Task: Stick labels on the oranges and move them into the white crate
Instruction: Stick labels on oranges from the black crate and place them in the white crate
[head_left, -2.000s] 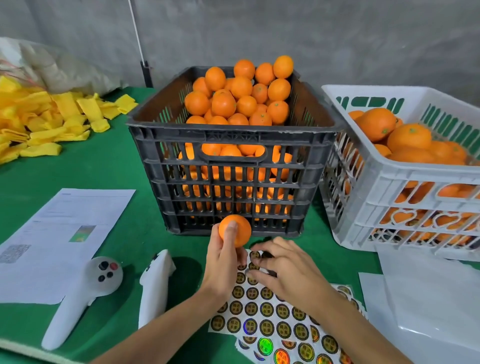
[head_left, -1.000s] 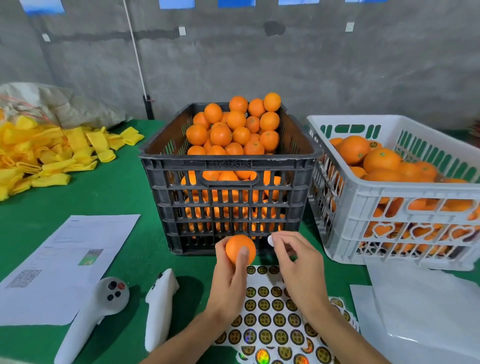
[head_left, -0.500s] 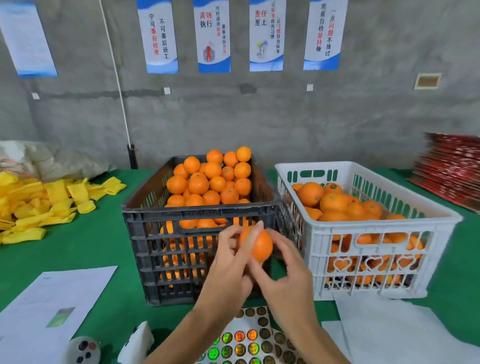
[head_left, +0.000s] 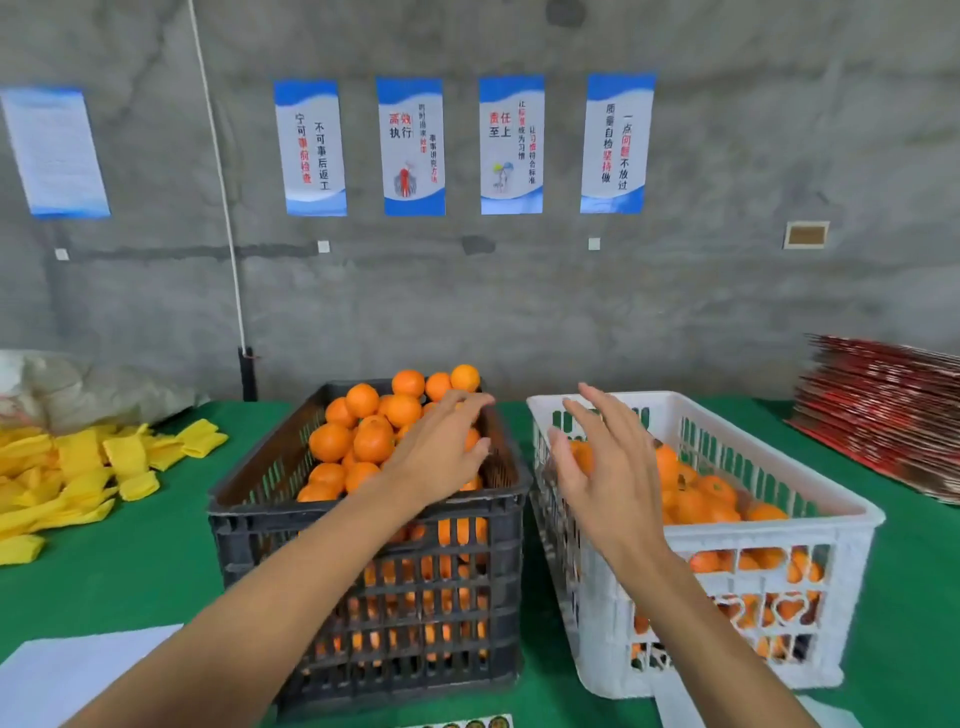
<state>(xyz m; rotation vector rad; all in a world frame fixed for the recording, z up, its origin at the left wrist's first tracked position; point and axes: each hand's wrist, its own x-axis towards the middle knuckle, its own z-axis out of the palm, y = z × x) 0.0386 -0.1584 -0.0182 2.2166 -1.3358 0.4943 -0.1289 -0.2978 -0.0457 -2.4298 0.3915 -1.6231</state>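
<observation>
Head view: green table (head_left: 130, 582) across the frame, posters (head_left: 410, 145) up on the grey wall. Black crate (head_left: 363, 597) at centre, heaped with oranges (head_left: 363, 436); white crate (head_left: 779, 571) just beside it on the right, part-filled with more fruit. Yellow cloths (head_left: 78, 478) piled far left. Left hand (head_left: 441, 457) over the black crate, fingers relaxed, holding nothing. Right hand (head_left: 608, 467) spread above the white crate, released, empty. Label sheet (head_left: 467, 722) barely peeking at bottom edge.

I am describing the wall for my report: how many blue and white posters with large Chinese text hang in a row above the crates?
4, side by side: first poster, second poster, third poster, fourth poster. A separate paler sheet hangs far left.
</observation>
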